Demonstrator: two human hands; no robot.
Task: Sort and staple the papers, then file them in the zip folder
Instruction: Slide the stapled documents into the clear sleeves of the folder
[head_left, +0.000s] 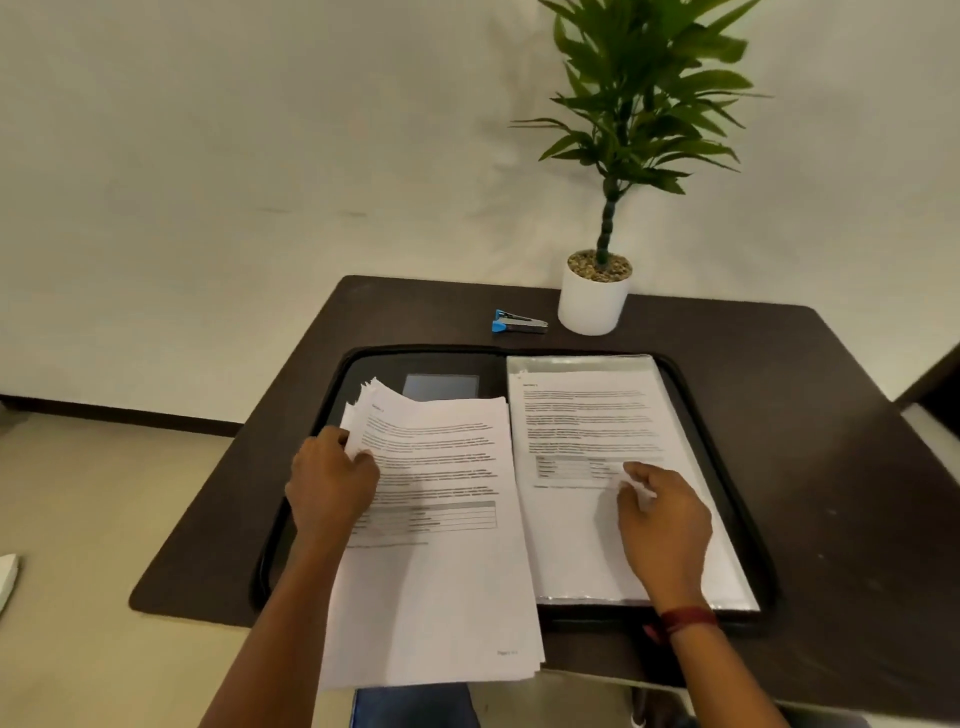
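A black zip folder (727, 447) lies open on the dark table. A loose stack of printed papers (441, 571) covers its left half and hangs over the table's front edge. My left hand (332, 483) grips the stack's upper left edge, where the sheets fan apart. On the folder's right half a printed sheet (587, 415) lies in clear plastic sleeves. My right hand (662, 519) rests on that sheet with its fingers loosely curled and the fingertips touching the paper. A blue and silver stapler (519, 322) lies behind the folder, apart from both hands.
A white pot with a green plant (592, 301) stands at the back of the table (857, 467), right of the stapler. A pale wall rises behind. A white object (6, 577) shows at the left frame edge on the floor.
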